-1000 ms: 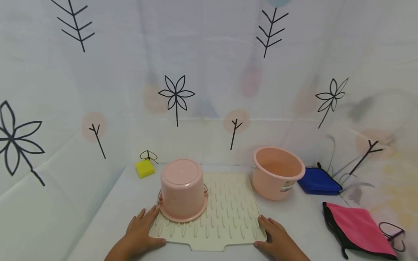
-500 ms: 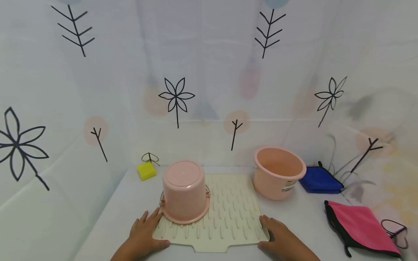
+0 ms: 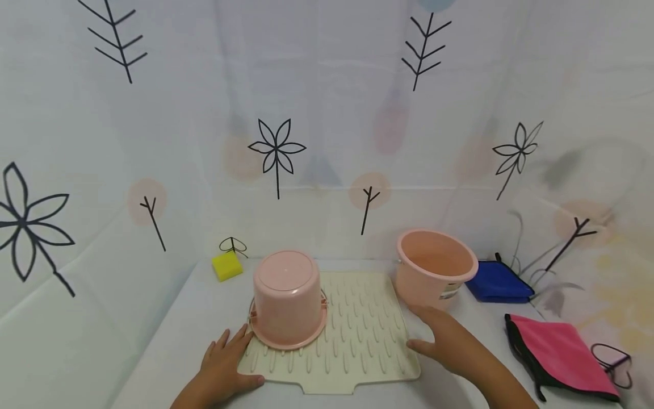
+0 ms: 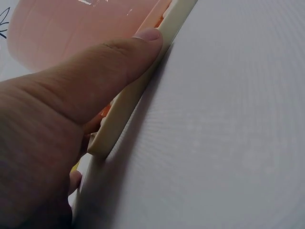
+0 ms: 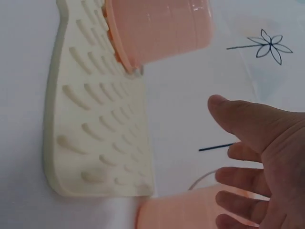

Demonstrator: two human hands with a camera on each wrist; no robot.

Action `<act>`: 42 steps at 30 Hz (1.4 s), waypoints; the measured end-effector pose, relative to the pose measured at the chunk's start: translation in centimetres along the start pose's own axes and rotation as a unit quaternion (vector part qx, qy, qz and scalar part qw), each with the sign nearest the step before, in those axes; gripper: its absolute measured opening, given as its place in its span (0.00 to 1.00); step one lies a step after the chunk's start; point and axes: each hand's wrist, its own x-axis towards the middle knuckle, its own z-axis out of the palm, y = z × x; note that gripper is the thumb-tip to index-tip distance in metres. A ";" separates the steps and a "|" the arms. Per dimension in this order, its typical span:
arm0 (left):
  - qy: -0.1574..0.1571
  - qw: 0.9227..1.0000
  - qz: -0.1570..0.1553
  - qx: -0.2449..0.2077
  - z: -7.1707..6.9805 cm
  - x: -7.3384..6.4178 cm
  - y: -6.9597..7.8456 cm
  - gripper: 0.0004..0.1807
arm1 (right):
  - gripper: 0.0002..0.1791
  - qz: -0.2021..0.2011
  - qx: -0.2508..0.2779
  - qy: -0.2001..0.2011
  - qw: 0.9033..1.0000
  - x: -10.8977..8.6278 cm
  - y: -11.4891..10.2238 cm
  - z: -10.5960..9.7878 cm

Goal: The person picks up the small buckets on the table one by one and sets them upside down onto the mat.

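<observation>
A cream draining board (image 3: pixel 365 329) with raised ridges lies on the white table. On its left part a pink bucket (image 3: pixel 286 301) stands upside down, its rim and wire handle down on the board. My left hand (image 3: pixel 222 363) touches the board's front left corner, fingers spread along the left side. In the left wrist view the left thumb (image 4: pixel 114 67) lies against the board's front edge. My right hand (image 3: pixel 449 343) hovers off the board's right side, fingers extended, holding nothing. Just beyond it stands a second, upright pink bucket (image 3: pixel 426 289).
A yellow sponge-like block (image 3: pixel 227 265) sits at the back left. On the right lie a folded blue cloth item (image 3: pixel 499 283) and a pink one with black edging (image 3: pixel 564 358). A patterned white sheet (image 3: pixel 327 113) hangs behind the table.
My right hand has come off the board's right edge and moved up and forward, toward the upright bucket. The left hand stays at the front left corner. Board and buckets have not moved.
</observation>
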 end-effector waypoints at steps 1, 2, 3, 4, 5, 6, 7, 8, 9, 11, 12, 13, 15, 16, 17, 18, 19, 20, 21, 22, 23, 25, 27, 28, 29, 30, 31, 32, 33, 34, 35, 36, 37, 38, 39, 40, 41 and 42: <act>0.000 1.000 -0.001 0.001 -0.1 0.0 0.0 0.67 | 0.51 -0.011 -0.013 0.016 1.000 0.1 -0.4 -0.4; -0.001 1.000 -0.002 0.001 -0.1 0.0 0.1 0.67 | 0.50 -0.022 -0.023 0.033 0.999 0.3 -0.7 -0.8; -0.001 1.000 -0.003 0.002 -0.2 0.0 0.1 0.67 | 0.49 -0.037 -0.035 0.054 0.997 0.5 -1.1 -1.1; -0.001 1.000 -0.004 0.002 -0.2 0.0 0.1 0.67 | 0.46 -0.051 -0.045 0.075 0.995 0.7 -1.3 -1.3; -0.001 1.000 -0.004 0.003 -0.2 -0.1 0.1 0.67 | 0.44 -0.063 -0.054 0.094 0.992 1.0 -1.6 -1.4; -0.002 1.000 -0.005 0.004 -0.3 -0.1 0.1 0.67 | 0.43 -0.073 -0.064 0.114 0.989 1.4 -1.8 -1.6; -0.002 1.000 -0.006 0.004 -0.3 -0.1 0.1 0.67 | 0.41 -0.081 -0.070 0.131 0.986 1.8 -2.1 -1.8; -0.003 1.000 -0.006 0.004 -0.3 0.0 0.0 0.67 | 0.39 -0.089 -0.073 0.148 0.982 2.3 -2.2 -1.9; -0.003 1.000 -0.007 0.005 -0.2 0.1 0.0 0.67 | 0.37 -0.095 -0.080 0.163 0.979 2.8 -2.3 -2.1; -0.004 1.000 -0.009 0.007 -0.1 0.2 -0.1 0.67 | 0.35 -0.109 -0.098 0.193 0.970 4.0 -2.5 -2.5; -0.004 1.000 -0.009 0.008 0.0 0.3 -0.2 0.67 | 0.34 -0.116 -0.106 0.208 0.965 4.6 -2.5 -2.6; -0.005 1.000 -0.009 0.009 0.2 0.3 -0.2 0.67 | 0.34 -0.125 -0.113 0.223 0.960 5.2 -2.4 -2.8; -0.007 1.000 -0.010 0.005 0.4 0.4 -0.2 0.67 | 0.34 -0.140 -0.126 0.246 0.951 6.5 -2.2 -3.1; -0.008 1.000 -0.010 0.003 0.5 0.4 -0.2 0.66 | 0.35 -0.144 -0.131 0.254 0.947 7.1 -2.2 -3.3; -0.010 1.000 -0.010 -0.001 0.6 0.3 -0.2 0.66 | 0.35 -0.143 -0.130 0.258 0.946 7.6 -2.1 -3.4; -0.012 1.000 -0.009 -0.003 0.7 0.3 -0.1 0.66 | 0.35 -0.141 -0.129 0.260 0.947 8.1 -2.0 -3.6; -0.015 1.000 -0.010 -0.005 0.7 0.3 -0.1 0.66 | 0.36 -0.139 -0.129 0.261 0.947 8.6 -1.9 -3.8; -0.017 1.000 -0.012 -0.008 0.7 0.3 0.0 0.66 | 0.36 -0.133 -0.129 0.259 0.948 9.1 -1.8 -4.0; -0.018 1.000 -0.013 -0.007 0.8 0.2 0.1 0.66 | 0.36 -0.125 -0.132 0.256 0.949 9.5 -1.8 -4.2; -0.019 1.000 -0.015 -0.007 0.7 0.3 0.2 0.66 | 0.37 -0.115 -0.138 0.253 0.950 9.9 -1.7 -4.3; -0.020 1.000 -0.015 -0.006 0.7 0.3 0.2 0.65 | 0.38 -0.104 -0.142 0.249 0.953 10.3 -1.7 -4.5; -0.019 1.000 -0.018 -0.005 0.6 0.3 0.4 0.65 | 0.41 -0.083 -0.156 0.235 0.956 11.2 -1.5 -4.8; -0.017 1.000 -0.016 -0.003 0.6 0.3 0.4 0.65 | 0.45 -0.056 -0.164 0.214 0.961 11.9 -1.3 -4.9; -0.016 1.000 -0.015 -0.003 0.6 0.3 0.4 0.65 | 0.47 -0.043 -0.168 0.202 0.964 12.3 -1.1 -4.9; -0.015 1.000 -0.014 -0.002 0.5 0.3 0.4 0.65 | 0.49 -0.026 -0.166 0.185 0.968 12.6 -0.9 -4.8; -0.014 1.000 -0.013 -0.002 0.5 0.3 0.3 0.65 | 0.51 -0.013 -0.162 0.167 0.972 12.9 -0.7 -4.7; -0.013 1.000 -0.011 -0.003 0.5 0.2 0.3 0.65 | 0.53 0.002 -0.155 0.149 0.977 13.1 -0.4 -4.5; -0.013 1.000 -0.009 -0.003 0.5 0.2 0.3 0.65 | 0.55 0.016 -0.148 0.131 0.980 13.4 -0.2 -4.4; -0.012 1.000 -0.008 -0.004 0.4 0.1 0.3 0.65 | 0.56 0.028 -0.140 0.114 0.983 13.6 0.0 -4.2; -0.012 1.000 -0.006 -0.004 0.4 0.1 0.2 0.65 | 0.57 0.040 -0.128 0.098 0.986 13.7 0.2 -4.1; -0.012 1.000 -0.006 -0.004 0.4 0.1 0.2 0.65 | 0.57 0.051 -0.115 0.084 0.989 13.9 0.3 -4.1; -0.011 1.000 -0.005 -0.004 0.4 0.1 0.2 0.65 | 0.57 0.057 -0.104 0.071 0.990 14.1 0.3 -4.0; -0.010 1.000 -0.007 -0.004 0.3 0.1 0.1 0.65 | 0.58 0.064 -0.094 0.061 0.992 14.2 0.3 -4.1; -0.010 1.000 -0.009 -0.003 0.3 0.2 0.1 0.65 | 0.58 0.071 -0.085 0.051 0.993 14.3 0.2 -4.1; -0.010 1.000 -0.011 -0.001 0.3 0.3 0.1 0.65 | 0.58 0.075 -0.081 0.040 0.993 14.4 0.1 -4.1; -0.010 1.000 -0.013 0.000 0.2 0.3 0.1 0.65 | 0.58 0.082 -0.075 0.028 0.993 14.5 0.0 -4.2; -0.010 1.000 -0.016 0.000 0.1 0.4 0.1 0.65 | 0.59 0.087 -0.072 0.018 0.993 14.5 -0.1 -4.2; -0.011 1.000 -0.017 0.001 0.1 0.4 0.1 0.65 | 0.59 0.092 -0.069 0.010 0.993 14.6 -0.2 -4.3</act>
